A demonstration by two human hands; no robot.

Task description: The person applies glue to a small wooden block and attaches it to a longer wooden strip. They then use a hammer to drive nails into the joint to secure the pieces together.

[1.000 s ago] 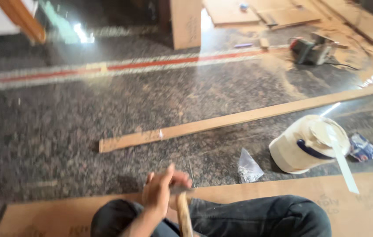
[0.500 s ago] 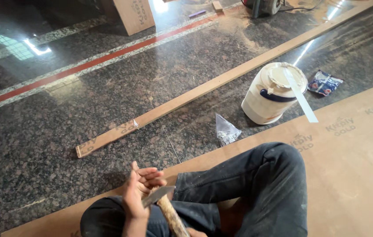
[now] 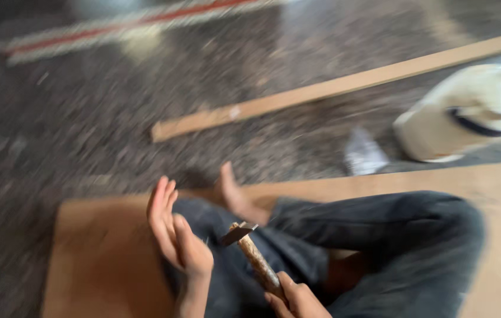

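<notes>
The view is blurred by motion. My right hand (image 3: pixel 295 297) grips the lower end of a wooden-handled hammer (image 3: pixel 253 256) near the bottom edge. Its small metal head (image 3: pixel 237 233) points left, toward my left hand. My left hand (image 3: pixel 177 232) is open, fingers straight and held up, just left of the hammer head and apart from it. Both hands hover over my crossed legs in dark trousers (image 3: pixel 368 235). A bare foot (image 3: pixel 233 194) shows behind the hammer.
I sit on a brown board (image 3: pixel 103 259) on a dark speckled stone floor (image 3: pixel 85 118). A long wooden strip (image 3: pixel 321 91) lies across the floor. A white bucket (image 3: pixel 462 118) stands at the right, a small clear packet (image 3: pixel 365 153) beside it.
The camera has swung, so the scene shifted and blurred. My left hand has come off the hammer head and opened to its left. The right hand still holds the handle.
</notes>
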